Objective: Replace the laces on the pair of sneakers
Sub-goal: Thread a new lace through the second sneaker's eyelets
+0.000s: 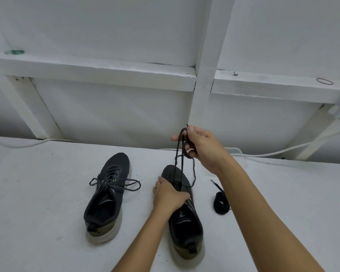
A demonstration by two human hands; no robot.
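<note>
Two dark grey sneakers stand side by side on a white surface, toes pointing away from me. The left sneaker (106,195) is laced and tied in a bow. My left hand (168,194) grips the right sneaker (185,218) over its tongue area. My right hand (199,146) is raised above that shoe's toe and holds a dark lace (182,160) pulled taut upward out of the shoe, with loose ends hanging beside it. A bundled black lace (221,202) lies on the surface to the right of the shoe.
A white cable (263,154) runs along the back edge of the surface. Behind it rises a white wall with wooden framing (203,85). A rubber band (324,81) lies on the frame's ledge at right, a green ring (15,52) at left.
</note>
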